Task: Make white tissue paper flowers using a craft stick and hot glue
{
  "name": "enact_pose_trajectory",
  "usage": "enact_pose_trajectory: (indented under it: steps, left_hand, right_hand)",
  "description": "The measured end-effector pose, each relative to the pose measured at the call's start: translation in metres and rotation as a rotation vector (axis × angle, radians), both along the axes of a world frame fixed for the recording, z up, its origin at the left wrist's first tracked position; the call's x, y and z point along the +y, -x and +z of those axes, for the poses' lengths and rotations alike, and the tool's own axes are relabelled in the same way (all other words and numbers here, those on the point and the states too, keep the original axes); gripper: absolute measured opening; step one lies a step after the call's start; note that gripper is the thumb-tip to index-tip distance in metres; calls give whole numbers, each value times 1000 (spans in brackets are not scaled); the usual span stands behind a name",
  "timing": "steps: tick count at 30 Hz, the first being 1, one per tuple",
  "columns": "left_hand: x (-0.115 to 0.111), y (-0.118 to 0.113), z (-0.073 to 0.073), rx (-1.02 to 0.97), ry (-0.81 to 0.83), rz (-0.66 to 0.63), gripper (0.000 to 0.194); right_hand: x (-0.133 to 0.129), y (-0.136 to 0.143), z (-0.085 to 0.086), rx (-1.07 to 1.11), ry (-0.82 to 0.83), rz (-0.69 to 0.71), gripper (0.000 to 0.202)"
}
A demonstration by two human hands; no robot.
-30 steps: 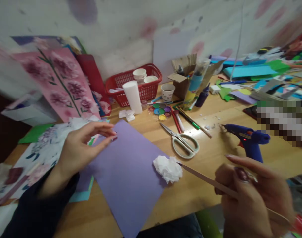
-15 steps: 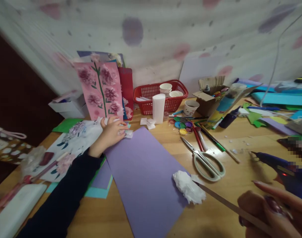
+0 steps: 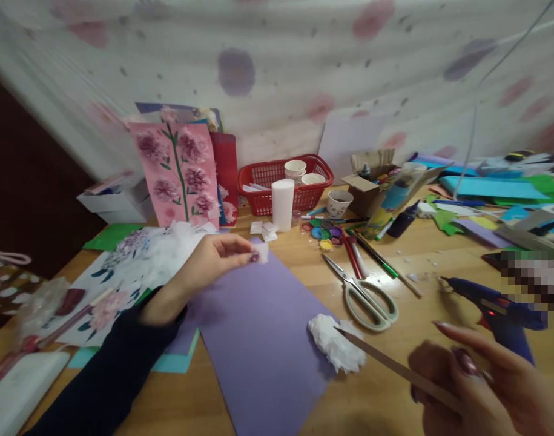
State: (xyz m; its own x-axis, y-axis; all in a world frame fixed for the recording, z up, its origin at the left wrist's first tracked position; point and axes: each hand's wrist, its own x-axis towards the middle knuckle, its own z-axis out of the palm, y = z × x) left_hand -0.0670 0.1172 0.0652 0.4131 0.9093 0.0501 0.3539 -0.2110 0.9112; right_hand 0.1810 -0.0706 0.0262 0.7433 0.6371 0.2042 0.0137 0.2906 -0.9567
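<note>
My left hand (image 3: 215,263) hovers over the upper end of a purple sheet (image 3: 258,339), pinching a small white tissue paper square (image 3: 260,252) between thumb and fingertips. At the lower right, my right hand (image 3: 471,387) grips a narrow flat strip (image 3: 390,367), whose material I cannot make out. The strip's far end meets a crumpled white tissue paper bunch (image 3: 335,343) above the purple sheet's right edge. More white tissue squares (image 3: 264,229) lie beyond the sheet. Fluffy white pieces (image 3: 172,254) are heaped behind my left wrist.
Open-handled scissors (image 3: 372,300) lie right of the sheet. A blue glue gun (image 3: 494,309) with a lit red light rests near my right hand. Farther back are paint pots (image 3: 324,233), a paper cup (image 3: 339,203), a white roll (image 3: 283,206), a red basket (image 3: 310,197) and a pink flower picture (image 3: 177,169).
My left hand has lifted away from the pile at the left and moved right with a tissue paper square. The tissue bunch on the strip has barely shifted; the view has turned slightly.
</note>
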Motion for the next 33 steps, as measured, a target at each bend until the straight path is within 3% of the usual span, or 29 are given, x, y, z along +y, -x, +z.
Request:
enact_pose_trajectory:
  steps: [2, 5, 13, 17, 20, 27, 33]
  left_hand:
    - [-26, -17, 7, -116, 196, -198, 22]
    - [-53, -34, 9, -102, 357, -372, 15]
    - [-63, -49, -2, -45, 526, -285, 15]
    - [-63, -47, 1, -93, 533, -292, 14]
    - [-64, -46, 0, -79, 539, -373, 14]
    - [-72, -48, -5, 129, 345, -481, 15]
    - [-74, -48, -1, 120, 293, -573, 30]
  right_hand:
    - [7, 10, 4, -32, -34, -45, 20]
    - [13, 19, 4, -43, -62, 87, 16]
    - [3, 19, 0, 32, -130, 259, 19]
    - [3, 14, -3, 33, -141, 251, 20]
    - [6, 13, -5, 22, -124, 247, 19]
    - [4, 16, -5, 35, -141, 321, 21]
    - [2, 17, -3, 69, -136, 297, 20]
